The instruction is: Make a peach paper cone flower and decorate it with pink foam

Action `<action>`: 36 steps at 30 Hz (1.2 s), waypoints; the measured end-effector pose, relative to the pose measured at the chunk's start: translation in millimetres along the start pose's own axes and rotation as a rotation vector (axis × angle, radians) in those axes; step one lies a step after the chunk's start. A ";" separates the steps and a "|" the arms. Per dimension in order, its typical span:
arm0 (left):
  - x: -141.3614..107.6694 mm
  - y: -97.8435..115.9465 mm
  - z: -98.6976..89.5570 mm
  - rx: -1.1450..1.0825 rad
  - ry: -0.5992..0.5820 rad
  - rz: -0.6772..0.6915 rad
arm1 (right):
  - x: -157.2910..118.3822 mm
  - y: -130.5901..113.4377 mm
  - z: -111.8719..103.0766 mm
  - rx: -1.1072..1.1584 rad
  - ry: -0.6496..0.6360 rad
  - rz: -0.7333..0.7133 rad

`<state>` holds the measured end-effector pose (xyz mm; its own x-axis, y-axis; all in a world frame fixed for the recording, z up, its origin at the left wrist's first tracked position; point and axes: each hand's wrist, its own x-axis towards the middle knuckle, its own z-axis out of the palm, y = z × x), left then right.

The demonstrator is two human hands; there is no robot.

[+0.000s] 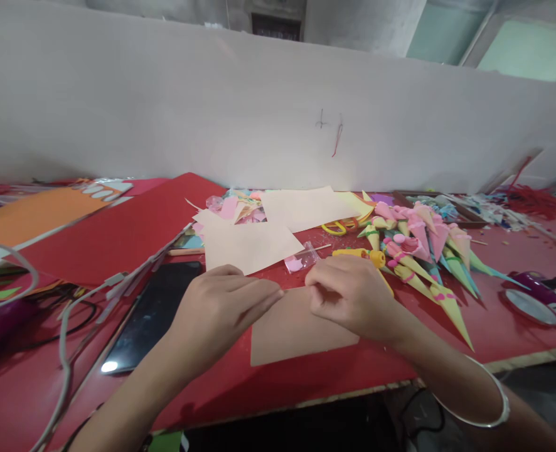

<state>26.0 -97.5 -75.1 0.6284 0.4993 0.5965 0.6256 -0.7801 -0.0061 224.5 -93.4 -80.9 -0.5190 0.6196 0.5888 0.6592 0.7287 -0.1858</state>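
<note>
A tan paper sheet (pixel 297 336) lies on the red table in front of me, its far edge partly behind my fingers. My left hand (pixel 233 301) is over the sheet's far left side, fingers pressed together and pointing right. Across a small gap, my right hand (pixel 348 292) curls over the far right side, thumb and fingertips pinched. Whatever is between the fingers of either hand is too hidden to make out. Beyond my hands lie pale cream sheets (pixel 245 245) and a small clear bag with a pink piece (pixel 301 258). A yellow tool (pixel 360 254) sits just behind my right hand.
Left of my hands lies a black phone (pixel 158 314), with a white cable (pixel 66 333) and red cardboard (pixel 118 235) around it. On the right are several pink and yellow paper cones (pixel 417 245), a tape roll (pixel 529 306) and a purple glue gun (pixel 534 282). A white wall (pixel 259 113) stands behind.
</note>
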 end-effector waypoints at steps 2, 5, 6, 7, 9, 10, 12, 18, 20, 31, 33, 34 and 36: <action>-2.0 -3.1 -1.9 0.000 0.038 0.020 | -4.6 5.3 -2.6 0.020 -0.013 0.022; -5.1 -8.6 -6.4 0.027 0.044 -0.015 | -11.5 14.0 -7.7 0.032 -0.031 0.074; -6.5 -10.4 -8.3 0.036 0.040 -0.037 | -13.8 16.9 -9.5 0.036 -0.041 0.092; -8.2 -12.0 -10.3 0.041 0.033 -0.053 | -16.0 19.8 -11.2 0.039 -0.052 0.104; -12.3 -14.5 -14.2 0.046 0.012 -0.067 | -20.0 25.1 -14.1 0.019 -0.065 0.116; -14.4 -15.4 -16.0 0.050 0.000 -0.068 | -21.6 27.3 -15.1 -0.010 -0.066 0.120; -18.2 -16.9 -18.4 0.057 -0.015 -0.090 | -23.6 30.3 -16.0 -0.095 -0.043 0.135; -21.9 -18.2 -16.4 0.015 -0.038 -0.131 | -19.6 24.0 -15.3 0.003 0.078 0.125; -20.0 -17.5 -14.4 -0.004 -0.039 -0.133 | -16.6 19.7 -15.3 0.101 -0.015 0.082; 9.3 12.0 14.7 0.259 0.047 0.070 | -4.8 1.8 0.9 0.066 -0.184 -0.050; 9.3 12.2 15.9 0.300 0.087 0.075 | -3.8 0.3 0.5 0.095 -0.159 -0.047; 8.4 11.0 15.3 0.309 0.100 0.082 | -3.8 0.4 -0.1 0.111 -0.146 -0.044; 5.1 6.4 12.5 0.306 0.122 0.107 | -4.9 2.1 -2.3 0.129 -0.122 -0.033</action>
<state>39.0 -95.3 -82.1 0.6499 0.3577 0.6706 0.6802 -0.6673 -0.3033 229.7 -95.6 -82.4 -0.6068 0.6195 0.4980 0.5693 0.7760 -0.2717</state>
